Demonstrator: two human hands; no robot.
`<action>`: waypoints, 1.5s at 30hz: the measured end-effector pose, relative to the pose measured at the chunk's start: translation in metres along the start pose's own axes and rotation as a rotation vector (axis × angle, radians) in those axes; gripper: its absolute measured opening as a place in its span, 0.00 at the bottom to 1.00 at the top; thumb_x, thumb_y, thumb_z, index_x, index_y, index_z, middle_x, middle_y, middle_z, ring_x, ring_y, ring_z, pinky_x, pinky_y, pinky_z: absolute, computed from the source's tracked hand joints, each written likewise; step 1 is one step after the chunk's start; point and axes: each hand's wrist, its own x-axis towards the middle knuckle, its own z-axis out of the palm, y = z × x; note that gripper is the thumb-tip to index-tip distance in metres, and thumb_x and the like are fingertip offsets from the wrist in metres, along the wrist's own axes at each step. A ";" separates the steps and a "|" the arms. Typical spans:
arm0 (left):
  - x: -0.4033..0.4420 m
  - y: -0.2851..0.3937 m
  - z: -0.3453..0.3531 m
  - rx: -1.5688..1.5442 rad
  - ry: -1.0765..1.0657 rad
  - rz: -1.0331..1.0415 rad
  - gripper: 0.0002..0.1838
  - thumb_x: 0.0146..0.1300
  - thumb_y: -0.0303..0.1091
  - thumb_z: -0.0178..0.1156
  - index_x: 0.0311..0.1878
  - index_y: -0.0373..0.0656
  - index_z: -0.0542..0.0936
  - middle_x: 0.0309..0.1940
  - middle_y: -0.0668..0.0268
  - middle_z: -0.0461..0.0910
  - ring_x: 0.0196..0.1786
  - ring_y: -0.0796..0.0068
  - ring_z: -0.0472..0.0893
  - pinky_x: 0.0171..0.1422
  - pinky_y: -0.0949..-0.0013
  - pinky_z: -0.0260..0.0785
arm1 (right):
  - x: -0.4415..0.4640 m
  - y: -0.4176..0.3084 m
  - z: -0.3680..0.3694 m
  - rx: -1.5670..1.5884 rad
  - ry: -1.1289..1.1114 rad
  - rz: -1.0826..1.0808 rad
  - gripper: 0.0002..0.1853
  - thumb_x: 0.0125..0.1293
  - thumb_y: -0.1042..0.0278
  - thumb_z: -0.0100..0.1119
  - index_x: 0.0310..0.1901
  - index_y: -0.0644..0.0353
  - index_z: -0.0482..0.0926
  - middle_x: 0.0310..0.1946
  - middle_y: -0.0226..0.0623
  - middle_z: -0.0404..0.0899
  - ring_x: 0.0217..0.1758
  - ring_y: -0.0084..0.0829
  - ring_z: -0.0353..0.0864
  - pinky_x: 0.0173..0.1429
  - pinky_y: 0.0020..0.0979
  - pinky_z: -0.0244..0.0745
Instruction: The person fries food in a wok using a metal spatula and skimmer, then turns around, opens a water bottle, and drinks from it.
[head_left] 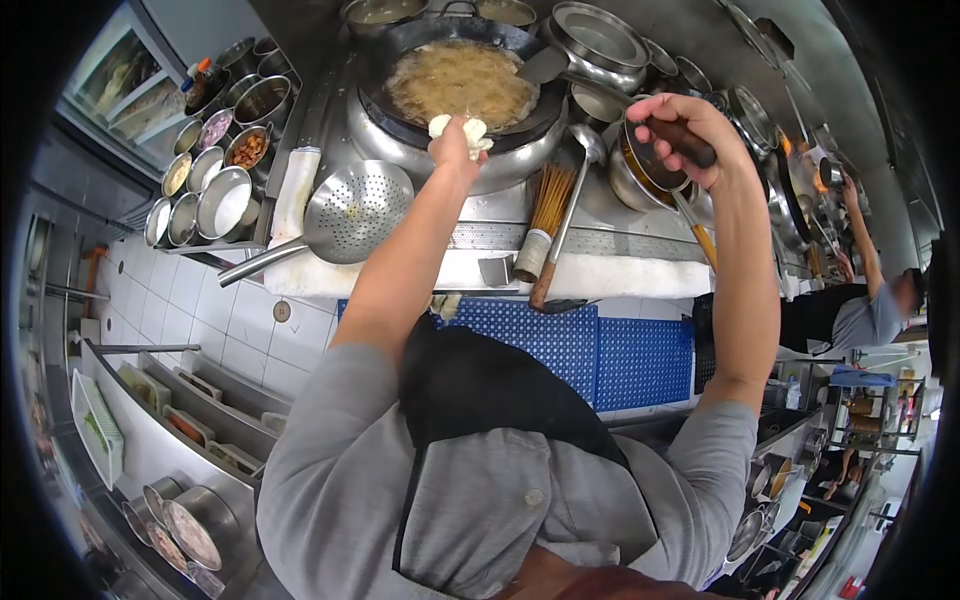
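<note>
Okay, spatula (545, 66) has its blade at the wok's (376, 72) right edge; right hand's (712, 128) fingers curl around the wooden handle. Should feel stiff, long-levered, maybe slick from oil; hold the wood, metal likely hot. Left hand (453, 148) pinches a pale wad (470, 128) by the near rim. Looks soft, light; cloth or food, can't tell; rim contact unclear. Tight right: pot (627, 186) near the handle. Left forearm crowds the strainer (355, 212). Clearest room seems above the wok.

Steel counter (602, 222) with skimmer (358, 212), bamboo brush (547, 212) and ladle (567, 222)
</note>
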 end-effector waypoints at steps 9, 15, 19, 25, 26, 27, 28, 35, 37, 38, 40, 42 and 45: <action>-0.001 0.006 -0.007 0.114 -0.102 -0.023 0.14 0.64 0.43 0.61 0.48 0.46 0.77 0.37 0.63 0.82 0.34 0.67 0.81 0.26 0.66 0.68 | 0.030 -0.027 -0.035 0.302 -0.155 -0.311 0.30 0.70 0.38 0.52 0.40 0.66 0.82 0.24 0.41 0.81 0.13 0.20 0.72 0.14 0.17 0.64; 0.006 0.018 -0.039 0.074 -0.381 -0.216 0.10 0.68 0.49 0.59 0.42 0.56 0.78 0.32 0.72 0.82 0.32 0.71 0.82 0.25 0.71 0.66 | 0.050 -0.052 -0.043 0.039 -0.155 -0.329 0.34 0.76 0.34 0.33 0.45 0.60 0.78 0.21 0.34 0.78 0.11 0.17 0.69 0.10 0.19 0.60; -0.029 0.029 -0.068 0.027 -0.443 -0.252 0.09 0.67 0.48 0.61 0.37 0.56 0.79 0.29 0.74 0.82 0.31 0.74 0.82 0.23 0.72 0.64 | 0.082 -0.066 -0.043 0.000 -0.127 -0.216 0.48 0.66 0.18 0.21 0.38 0.57 0.81 0.15 0.34 0.75 0.06 0.19 0.62 0.08 0.21 0.52; -0.044 0.050 -0.130 0.041 -0.545 -0.230 0.14 0.66 0.50 0.60 0.39 0.49 0.81 0.29 0.68 0.83 0.24 0.74 0.81 0.15 0.75 0.62 | 0.120 -0.082 -0.069 0.189 -0.782 0.162 0.52 0.66 0.17 0.19 0.40 0.64 0.81 0.26 0.47 0.82 0.20 0.28 0.78 0.21 0.28 0.73; -0.046 0.054 -0.146 0.016 -0.516 -0.220 0.16 0.66 0.50 0.59 0.41 0.47 0.80 0.30 0.66 0.83 0.24 0.73 0.81 0.15 0.75 0.63 | 0.143 -0.046 -0.061 0.097 -0.398 -0.090 0.41 0.69 0.21 0.33 0.39 0.57 0.78 0.17 0.31 0.74 0.07 0.14 0.61 0.08 0.17 0.48; -0.052 0.058 -0.160 -0.008 -0.485 -0.212 0.18 0.66 0.51 0.58 0.43 0.44 0.80 0.31 0.64 0.83 0.24 0.71 0.81 0.15 0.75 0.64 | 0.147 -0.028 -0.060 0.103 -0.367 -0.099 0.40 0.68 0.20 0.35 0.36 0.56 0.78 0.15 0.30 0.74 0.06 0.13 0.59 0.07 0.16 0.46; -0.058 0.061 -0.175 -0.032 -0.456 -0.202 0.20 0.67 0.52 0.58 0.45 0.42 0.80 0.32 0.62 0.84 0.24 0.70 0.81 0.14 0.74 0.64 | 0.141 -0.014 -0.060 0.108 -0.336 -0.109 0.40 0.67 0.20 0.38 0.33 0.55 0.78 0.14 0.30 0.73 0.06 0.13 0.58 0.07 0.16 0.44; -0.095 0.060 -0.258 -0.001 -0.365 -0.113 0.22 0.66 0.52 0.58 0.46 0.40 0.79 0.30 0.61 0.82 0.23 0.70 0.81 0.13 0.73 0.62 | 0.101 0.077 -0.072 -0.068 -0.455 -0.101 0.19 0.69 0.51 0.59 0.50 0.58 0.80 0.25 0.33 0.81 0.14 0.16 0.70 0.14 0.18 0.60; -0.104 0.057 -0.258 0.012 -0.384 -0.107 0.23 0.66 0.51 0.59 0.47 0.38 0.79 0.29 0.60 0.82 0.22 0.70 0.80 0.13 0.73 0.63 | 0.098 0.075 -0.070 -0.166 -0.435 -0.067 0.20 0.70 0.57 0.59 0.57 0.60 0.78 0.25 0.33 0.81 0.16 0.17 0.72 0.17 0.20 0.64; -0.105 0.054 -0.257 0.030 -0.387 -0.111 0.23 0.66 0.51 0.59 0.47 0.38 0.78 0.29 0.60 0.82 0.22 0.70 0.80 0.13 0.73 0.64 | 0.102 0.072 -0.069 -0.249 -0.422 -0.031 0.20 0.70 0.60 0.58 0.60 0.60 0.77 0.25 0.32 0.80 0.17 0.17 0.73 0.18 0.20 0.65; -0.103 0.050 -0.252 0.062 -0.396 -0.102 0.23 0.66 0.50 0.60 0.48 0.36 0.78 0.29 0.60 0.82 0.21 0.71 0.80 0.13 0.73 0.65 | 0.110 0.057 -0.066 -0.482 -0.365 -0.005 0.20 0.70 0.65 0.56 0.62 0.59 0.75 0.25 0.31 0.80 0.19 0.17 0.73 0.20 0.22 0.66; -0.107 0.048 -0.247 0.119 -0.400 -0.090 0.22 0.67 0.49 0.60 0.49 0.37 0.78 0.29 0.60 0.82 0.20 0.71 0.80 0.13 0.72 0.68 | 0.115 0.043 -0.064 -0.777 -0.269 -0.008 0.20 0.70 0.70 0.53 0.63 0.57 0.75 0.24 0.30 0.79 0.20 0.17 0.73 0.20 0.23 0.67; -0.121 0.046 -0.239 0.169 -0.398 -0.063 0.22 0.65 0.48 0.61 0.50 0.37 0.77 0.30 0.60 0.82 0.20 0.71 0.80 0.13 0.72 0.68 | 0.128 0.057 -0.055 -0.645 -0.312 -0.026 0.20 0.71 0.73 0.52 0.63 0.60 0.76 0.23 0.31 0.78 0.17 0.18 0.71 0.18 0.23 0.63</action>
